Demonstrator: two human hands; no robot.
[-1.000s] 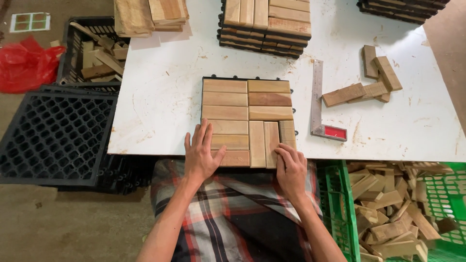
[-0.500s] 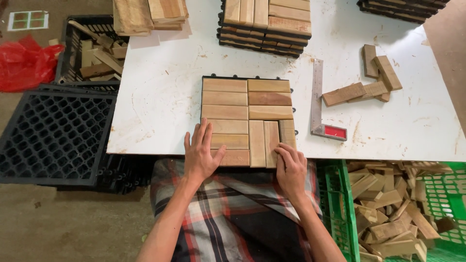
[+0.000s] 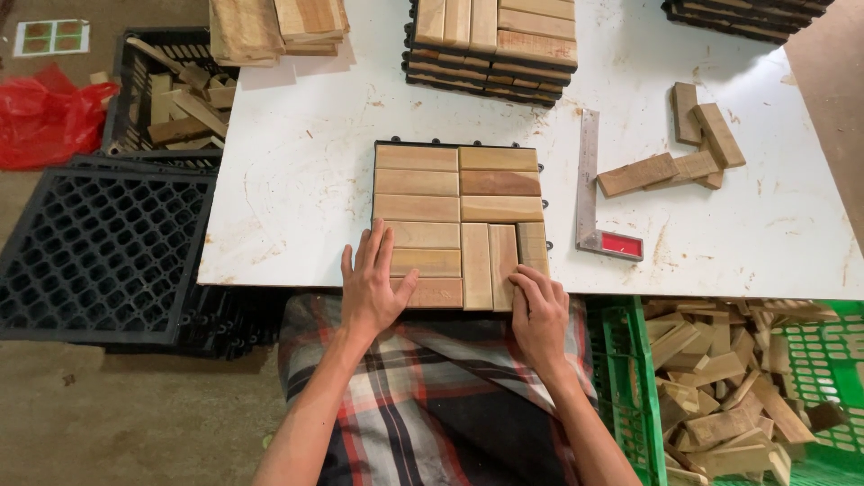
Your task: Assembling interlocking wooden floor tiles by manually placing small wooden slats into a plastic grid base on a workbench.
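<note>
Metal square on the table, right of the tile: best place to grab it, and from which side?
Probably the long bare blade of the metal square, pinched across its narrow width from above. It lies flat on the white table, apart from the wooden tile and the loose blocks, so both edges look free.

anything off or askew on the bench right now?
Nothing badly wrong. The wooden tile lies square under the left hand and right hand, slats flush. Only untidy spot: loose wood blocks lie crisscrossed beside the metal square. The white table is scuffed and stained.
</note>
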